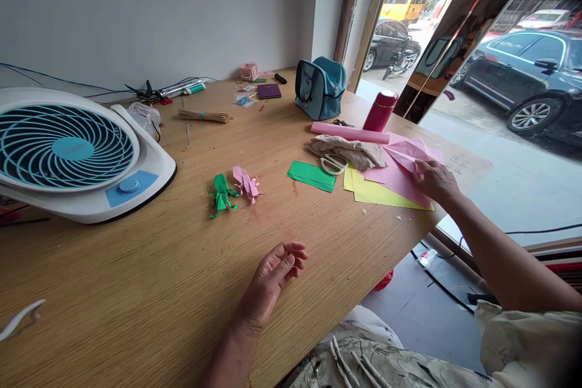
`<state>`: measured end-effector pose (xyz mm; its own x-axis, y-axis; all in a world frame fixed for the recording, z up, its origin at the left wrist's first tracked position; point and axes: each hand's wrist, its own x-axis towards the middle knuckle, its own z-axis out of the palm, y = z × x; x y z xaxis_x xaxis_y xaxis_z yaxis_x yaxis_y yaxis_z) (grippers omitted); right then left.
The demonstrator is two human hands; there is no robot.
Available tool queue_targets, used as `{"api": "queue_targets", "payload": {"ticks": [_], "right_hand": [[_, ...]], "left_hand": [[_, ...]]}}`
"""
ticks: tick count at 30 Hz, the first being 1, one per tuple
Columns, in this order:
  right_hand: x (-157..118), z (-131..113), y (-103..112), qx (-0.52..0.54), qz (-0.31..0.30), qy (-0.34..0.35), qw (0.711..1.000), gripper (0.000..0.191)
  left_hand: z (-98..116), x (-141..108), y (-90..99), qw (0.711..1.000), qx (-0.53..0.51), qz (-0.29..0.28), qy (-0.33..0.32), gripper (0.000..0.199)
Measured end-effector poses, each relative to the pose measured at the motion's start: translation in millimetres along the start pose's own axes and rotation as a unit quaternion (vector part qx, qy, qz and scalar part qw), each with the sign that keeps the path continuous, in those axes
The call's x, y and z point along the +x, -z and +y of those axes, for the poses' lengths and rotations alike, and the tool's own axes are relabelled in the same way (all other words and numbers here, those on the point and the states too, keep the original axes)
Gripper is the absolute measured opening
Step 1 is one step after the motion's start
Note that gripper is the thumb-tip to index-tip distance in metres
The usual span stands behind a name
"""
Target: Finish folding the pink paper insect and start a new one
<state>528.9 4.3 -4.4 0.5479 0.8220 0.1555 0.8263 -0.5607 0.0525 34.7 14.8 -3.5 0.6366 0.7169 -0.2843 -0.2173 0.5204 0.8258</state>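
We see the right hand (pixel 434 180) on the pink paper (pixel 400 173) at the right edge of the table (pixel 136 291), fingers bent and pinching the sheet's upper layer, so it has hold of the paper. The pink paper lies on top of yellow paper (pixel 377 194), both flat on the table near its right edge. Just left of them sits a green paper (pixel 311 175), folded flat. Scissors (pixel 331 163) with white handles lie between the green paper and a crumpled cloth (pixel 350 150), touching the cloth. Behind the cloth we see a pink roll (pixel 348 132) lying on its side, and a red bottle (pixel 381 110) upright just behind that. A teal bag (pixel 319 88) stands further back. The left hand (pixel 273 282) rests on the table near the front edge, palm up, fingers loosely curled, holding nothing. Well ahead of it sit a green folded figure (pixel 221 194) and a pink folded figure (pixel 246 183), side by side, close but whether touching we cannot tell. At the far left a white fan (pixel 73 154) with a blue grille lies tilted on the table. A bundle of sticks (pixel 205 115) lies behind, near the wall.
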Motion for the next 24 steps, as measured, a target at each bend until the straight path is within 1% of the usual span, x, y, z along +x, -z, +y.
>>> {"api": "queue_targets", "payload": {"ticks": [3,5,7,9,11,14,16,19,21,23,24], "right_hand": [[-25,0,6,0.007,0.043,0.016,0.999,0.054],[-43,-2,11,0.025,0.074,0.068,0.995,0.05],[-57,-7,15,0.038,0.069,0.149,0.986,0.048],[-63,-11,17,0.025,0.032,0.187,0.982,0.052],[-61,-14,16,0.005,-0.019,0.188,0.982,0.056],[-51,-18,11,-0.029,-0.082,0.182,0.979,0.052],[-45,-19,8,-0.045,-0.098,0.189,0.976,0.05],[-40,-19,5,-0.042,-0.119,0.2,0.972,0.054],[-39,-18,3,-0.052,-0.141,0.187,0.971,0.058],[-37,-17,1,-0.075,-0.142,0.173,0.972,0.056],[-37,-17,1,-0.085,-0.133,0.169,0.973,0.054]], "left_hand": [[0,0,-0.8,1.0,0.008,-0.002,-0.001,0.033],[2,-1,-2.2,1.0,0.014,-0.002,-0.001,0.033],[3,-1,-3.7,1.0,0.018,-0.002,-0.002,0.033],[4,-1,-4.8,1.0,0.021,-0.003,-0.005,0.033],[3,-1,-5.2,1.0,0.021,-0.004,-0.009,0.033],[2,-1,-4.9,1.0,0.017,-0.005,-0.011,0.033],[2,-1,-4.9,1.0,0.015,-0.005,-0.011,0.035],[2,-2,-5.7,1.0,0.018,-0.005,-0.011,0.036],[2,-2,-6.7,1.0,0.02,-0.009,-0.011,0.035],[1,-2,-7.4,0.999,0.025,-0.015,-0.015,0.036],[1,-2,-7.6,0.999,0.029,-0.017,-0.017,0.036]]}}
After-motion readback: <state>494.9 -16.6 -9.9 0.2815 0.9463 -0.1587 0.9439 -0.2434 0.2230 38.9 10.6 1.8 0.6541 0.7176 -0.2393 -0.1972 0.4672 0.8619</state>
